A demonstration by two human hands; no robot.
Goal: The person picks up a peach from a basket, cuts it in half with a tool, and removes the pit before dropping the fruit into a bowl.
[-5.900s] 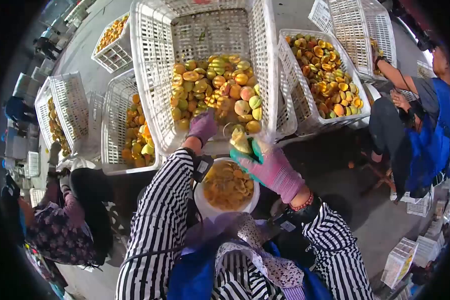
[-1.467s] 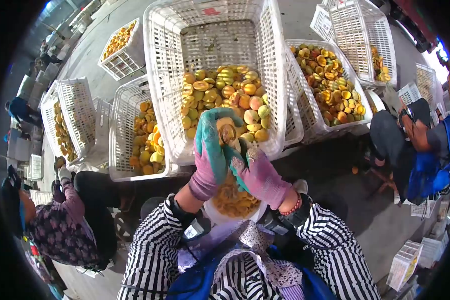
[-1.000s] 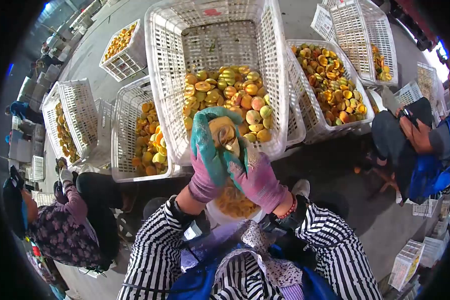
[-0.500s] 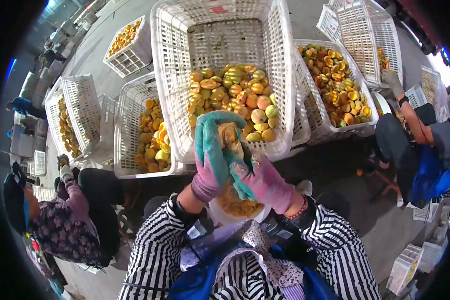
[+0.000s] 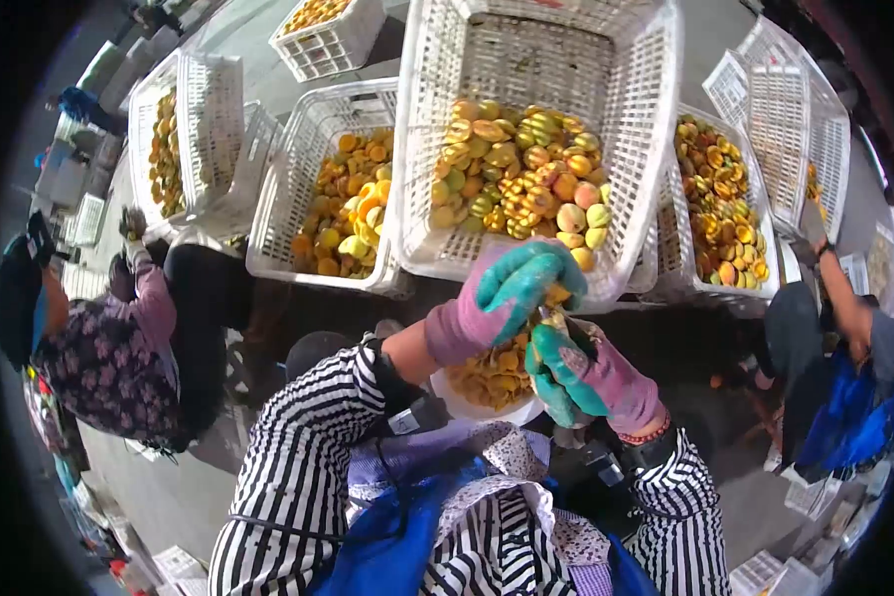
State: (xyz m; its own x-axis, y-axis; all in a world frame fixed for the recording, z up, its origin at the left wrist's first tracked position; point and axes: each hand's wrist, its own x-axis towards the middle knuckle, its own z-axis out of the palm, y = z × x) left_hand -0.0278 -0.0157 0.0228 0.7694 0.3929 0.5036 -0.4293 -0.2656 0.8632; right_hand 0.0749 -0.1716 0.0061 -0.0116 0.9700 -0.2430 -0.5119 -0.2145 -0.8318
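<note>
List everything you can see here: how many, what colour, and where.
large crate: one, white, centre ahead
whole fruit: many, yellow, green and pink, in the large crate
left crate: one, white, beside the large crate
cut fruit: many, orange-yellow, in the left crate
tilted crate: one, white, far left
empty crates: two or so, white, upper right
bowl: one, white, under the hands
floral-topped person: one, left
blue-aproned person: one, right
held fruit: one, yellow, between the hands
left hand: pink-and-teal glove, curled over the held fruit
right hand: matching glove, just below
</note>
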